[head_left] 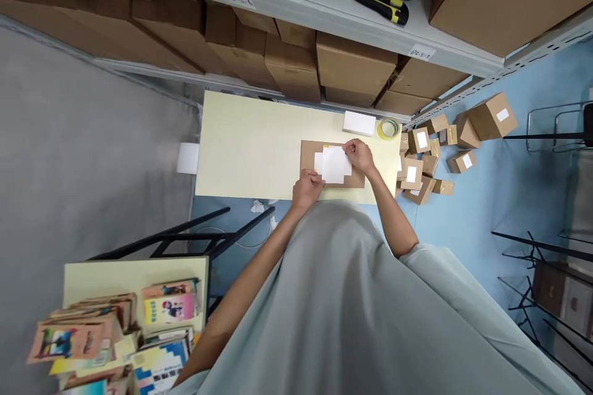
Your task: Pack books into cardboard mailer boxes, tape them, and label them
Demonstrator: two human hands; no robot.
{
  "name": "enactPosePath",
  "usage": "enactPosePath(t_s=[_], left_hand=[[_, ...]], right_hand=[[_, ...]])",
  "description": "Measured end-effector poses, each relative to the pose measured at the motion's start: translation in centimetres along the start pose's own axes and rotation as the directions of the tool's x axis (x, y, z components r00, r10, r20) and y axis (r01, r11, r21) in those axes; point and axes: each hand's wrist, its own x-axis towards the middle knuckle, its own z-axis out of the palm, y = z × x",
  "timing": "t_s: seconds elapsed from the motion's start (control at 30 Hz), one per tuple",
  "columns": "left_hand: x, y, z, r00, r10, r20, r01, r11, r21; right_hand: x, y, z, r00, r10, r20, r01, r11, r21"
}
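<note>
Two bare hands over the worktop (250, 148). Right hand (359, 155): thumb and fingers pinched together on the upper right corner of a white sheet (336, 166). Left hand (307, 190): fingers curled in, tips at the sheet's lower left edge; cannot tell whether gripping or only touching. Sheet lies over a flat brown cardboard piece (307, 151), near the worktop's front edge. Tape roll (389, 129) beyond the right hand.

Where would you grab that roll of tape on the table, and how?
I'd pinch the tape roll across its near rim, coming from the near side, perhaps with the right hand. It lies flat, its centre looks open, so a thumb could hook inside, and the white block sits close on its left.
</note>
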Motion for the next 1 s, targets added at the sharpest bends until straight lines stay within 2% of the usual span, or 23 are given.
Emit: enactPosePath(t_s=[0.13, 0.3, 0.53, 0.6, 0.77, 1.0], left_hand=[[-0.3, 0.5, 0.6, 0.998, -0.025, -0.058, 0.025, 1.000, 0.008], [-0.4, 0.4, 1.1, 0.994, -0.039, -0.097, 0.036, 0.999, -0.032], [-1.5, 0.3, 2.6, 0.990, -0.068, -0.120, 0.031, 0.957, -0.288], [-1.7, 0.4, 2.8, 0.992, -0.068, -0.106, 0.025, 0.930, -0.366], [-1.3, 1.1, 1.7, 0.997, -0.051, -0.061, 0.019, 0.903, -0.429], [0.2, 1.8, -0.6, 0.993, 0.088, 0.083, -0.056, 0.943, -0.327]], right_hand=[[0.2, -0.4, -0.1, 0.999, 0.032, 0.014, -0.031, 0.998, -0.061], [0.5, 0.0, 0.1, 1.000, 0.010, 0.025, -0.009, 1.000, -0.024], [0.9, 2.1, 0.2, 0.992, -0.125, 0.020, 0.120, 0.981, 0.150], [1.1, 2.6, -0.1, 0.990, -0.127, 0.058, 0.112, 0.969, 0.219], [1.3, 3.2, -1.1, 0.980, -0.041, 0.192, -0.034, 0.928, 0.371], [-1.8, 3.7, -2.6, 0.981, -0.038, 0.190, -0.046, 0.909, 0.415]])
